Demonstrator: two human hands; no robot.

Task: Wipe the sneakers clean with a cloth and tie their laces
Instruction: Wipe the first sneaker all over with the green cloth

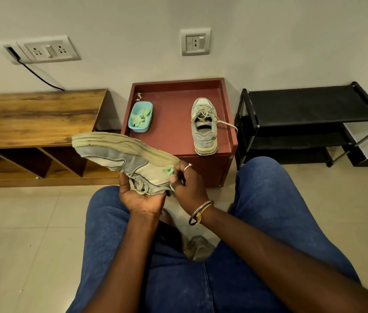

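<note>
Sitting with blue jeans (268, 199) in the foreground, over a pale tiled floor (20, 222). The left hand (141, 196) cups one sneaker (119, 154) from underneath at the laces, sole turned up and away. The right hand (188, 180), bangles at the wrist, pinches a green cloth (169, 171) against the shoe's side, right by the left hand.

Just beyond is a red-brown counter (174, 136) with the other sneaker (203, 132) upright on it, laces loose and one trailing over the right edge. The insole print is too blurry to read. A blue tub (133, 111) of green cloths sits at the counter's left.

There's a wooden shelf unit (38, 118) on the left, a black shoe rack (309, 105) on the right, and wall sockets (47, 50) on the white wall behind.
</note>
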